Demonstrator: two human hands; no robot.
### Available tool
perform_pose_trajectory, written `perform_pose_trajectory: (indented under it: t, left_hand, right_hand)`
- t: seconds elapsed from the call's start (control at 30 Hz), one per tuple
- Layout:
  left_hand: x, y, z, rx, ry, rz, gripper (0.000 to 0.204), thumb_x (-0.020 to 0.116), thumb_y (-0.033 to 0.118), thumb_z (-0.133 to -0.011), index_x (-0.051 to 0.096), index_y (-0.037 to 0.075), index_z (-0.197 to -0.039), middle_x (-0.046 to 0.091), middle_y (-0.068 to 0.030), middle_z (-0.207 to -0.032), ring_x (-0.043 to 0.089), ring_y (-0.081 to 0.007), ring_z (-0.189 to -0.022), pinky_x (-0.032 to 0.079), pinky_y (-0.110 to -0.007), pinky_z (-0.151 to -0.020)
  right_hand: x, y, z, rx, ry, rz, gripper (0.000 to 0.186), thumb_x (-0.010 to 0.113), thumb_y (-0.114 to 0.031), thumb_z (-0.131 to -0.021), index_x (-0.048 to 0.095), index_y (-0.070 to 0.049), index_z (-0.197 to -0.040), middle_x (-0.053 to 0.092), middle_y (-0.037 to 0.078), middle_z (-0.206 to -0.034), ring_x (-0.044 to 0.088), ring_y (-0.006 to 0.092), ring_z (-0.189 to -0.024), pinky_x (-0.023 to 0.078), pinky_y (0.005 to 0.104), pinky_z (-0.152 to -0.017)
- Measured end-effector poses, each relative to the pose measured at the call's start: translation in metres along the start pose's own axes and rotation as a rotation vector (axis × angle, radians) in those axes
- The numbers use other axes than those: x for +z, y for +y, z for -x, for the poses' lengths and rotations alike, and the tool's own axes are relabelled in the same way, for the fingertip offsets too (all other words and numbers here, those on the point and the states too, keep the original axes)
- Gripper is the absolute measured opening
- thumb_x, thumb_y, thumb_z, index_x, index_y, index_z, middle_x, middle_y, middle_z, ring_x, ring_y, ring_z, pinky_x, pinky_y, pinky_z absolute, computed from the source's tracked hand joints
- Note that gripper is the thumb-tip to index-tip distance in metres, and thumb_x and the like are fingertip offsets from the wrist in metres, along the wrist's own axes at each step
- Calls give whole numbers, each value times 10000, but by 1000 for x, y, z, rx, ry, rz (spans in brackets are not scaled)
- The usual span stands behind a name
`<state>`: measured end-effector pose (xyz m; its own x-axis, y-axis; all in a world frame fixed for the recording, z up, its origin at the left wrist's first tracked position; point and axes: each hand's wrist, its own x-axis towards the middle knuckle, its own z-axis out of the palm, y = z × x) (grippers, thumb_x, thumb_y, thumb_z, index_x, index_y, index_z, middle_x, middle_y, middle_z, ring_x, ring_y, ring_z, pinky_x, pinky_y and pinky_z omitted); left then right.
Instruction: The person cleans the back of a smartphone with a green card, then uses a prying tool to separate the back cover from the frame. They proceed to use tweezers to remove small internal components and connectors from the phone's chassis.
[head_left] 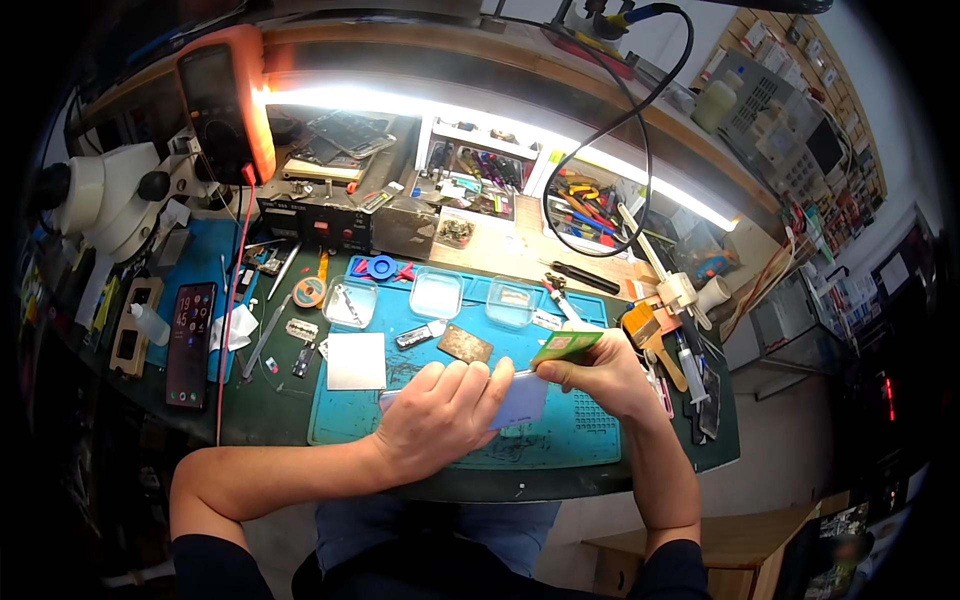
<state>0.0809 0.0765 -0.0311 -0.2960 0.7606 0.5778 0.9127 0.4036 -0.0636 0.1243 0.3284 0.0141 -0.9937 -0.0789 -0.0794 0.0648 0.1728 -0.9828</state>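
Over the blue silicone mat (pixel 530 450), my left hand (pixel 430 410) is closed round a pale lilac-blue phone (pixel 522 398), its fingers curled over the long upper edge. My right hand (pixel 598 368) pinches a small green card (pixel 562 347) between thumb and fingers, at the phone's upper right edge; whether the card's edge is inside the phone's seam, I cannot tell. Behind the hands lie a rusty metal plate (pixel 463 343), a white square pad (pixel 356 360) and small clear plastic boxes (pixel 436 292).
A dark smartphone (pixel 190 350) and white bottle (pixel 150 322) lie left, below a microscope (pixel 110 205) and orange multimeter (pixel 222 105). Tool bins (pixel 585 210) stand behind. A brush (pixel 660 365), syringe (pixel 692 370) and holder arm (pixel 675 290) are on the right. A black cable (pixel 650 140) loops overhead.
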Motion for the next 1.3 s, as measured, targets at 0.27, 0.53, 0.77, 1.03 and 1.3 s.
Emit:
perform_pose_trajectory:
  t: [0.27, 0.53, 0.77, 1.03, 1.3]
  left_hand:
    - [6, 1, 1, 43, 22, -60, 758, 799, 375, -730, 587, -31, -1334, 554, -52, -971, 583, -171, -869, 443, -316, -722]
    - [0, -5, 6, -17, 55, -13, 857, 831, 496, -689, 588, -10, -1338, 608, -60, -1080, 596, -204, -952, 450, -356, -818]
    - [-29, -55, 40, -779, -282, 1023, 548, 836, 243, -895, 596, 11, -1329, 734, -92, -1092, 678, -134, -905, 535, -302, -811]
    - [-7, -59, 22, -803, 251, 1210, 301, 618, 187, -1062, 587, 3, -1298, 668, -68, -1101, 634, -116, -972, 525, -290, -857]
    - [-11, -52, 2, -579, 222, 782, 598, 812, 258, -890, 530, 49, -1373, 597, -183, -1259, 572, -331, -1158, 451, -435, -1025]
  right_hand:
    - [7, -24, -12, -9, -129, 179, 188, 821, -103, -902, 770, 5, -1048, 760, 13, -925, 660, 65, -836, 545, 252, -755]
    - [9, -9, -10, -69, -108, 354, 234, 810, -133, -908, 766, -32, -1114, 778, 48, -990, 671, 77, -868, 544, 271, -807]
    - [0, 18, 12, -28, -9, 111, 237, 809, -114, -917, 762, 5, -1116, 771, 45, -1007, 686, 93, -919, 552, 276, -832]
    - [30, 26, 19, -18, 129, 178, 206, 814, -146, -921, 776, 8, -1052, 772, 55, -954, 686, 85, -847, 547, 254, -803]
    - [32, 17, 21, -91, 104, 112, 181, 828, -150, -908, 781, 6, -986, 770, 45, -912, 683, 70, -805, 541, 249, -730]
